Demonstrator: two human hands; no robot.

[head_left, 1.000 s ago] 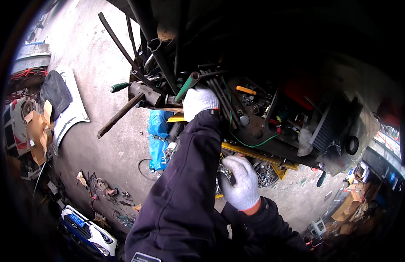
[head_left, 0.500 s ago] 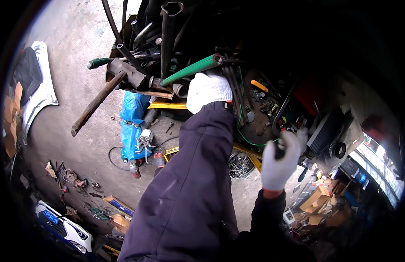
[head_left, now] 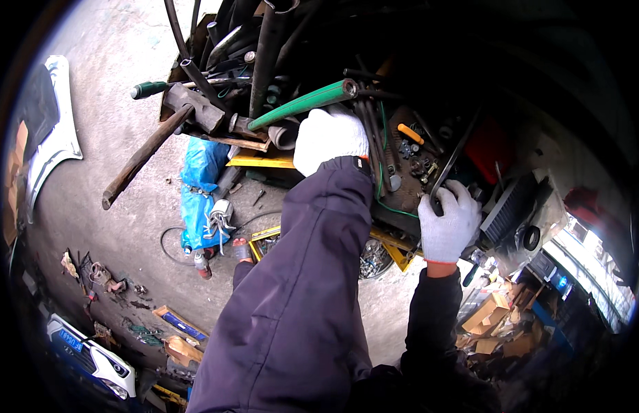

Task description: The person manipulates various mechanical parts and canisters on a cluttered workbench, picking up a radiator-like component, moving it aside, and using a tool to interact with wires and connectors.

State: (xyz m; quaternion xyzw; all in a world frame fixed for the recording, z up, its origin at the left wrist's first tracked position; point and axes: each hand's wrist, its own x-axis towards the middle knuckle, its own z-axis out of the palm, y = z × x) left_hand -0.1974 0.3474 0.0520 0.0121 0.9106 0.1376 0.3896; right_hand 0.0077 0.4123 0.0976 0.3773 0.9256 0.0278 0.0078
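Observation:
My left hand point(head_left: 331, 141), in a white knit glove, is closed like a fist just under a green tube point(head_left: 305, 104) at the bench's near edge. Its fingertips are hidden, so what they hold does not show. Dark thin rods point(head_left: 371, 134) lie right beside it. My right hand point(head_left: 451, 221), gloved too, is curled around the near end of a long, slim metal bar point(head_left: 460, 146) at the right part of the bench. Loose bolts and nuts point(head_left: 421, 168) and a yellow-orange handle point(head_left: 410, 133) lie between the hands.
A sledgehammer point(head_left: 151, 153) juts out left over the bench edge, near a green-handled tool point(head_left: 148, 89). Below hang a blue plastic bag point(head_left: 199, 199) and a yellow frame point(head_left: 264, 160). A bin of small metal parts point(head_left: 374, 258) stands underneath. A dark ribbed box point(head_left: 508, 206) sits right.
My right hand has moved up and forward onto the near end of the metal bar. My left hand stays beside the green tube. The view has shifted slightly.

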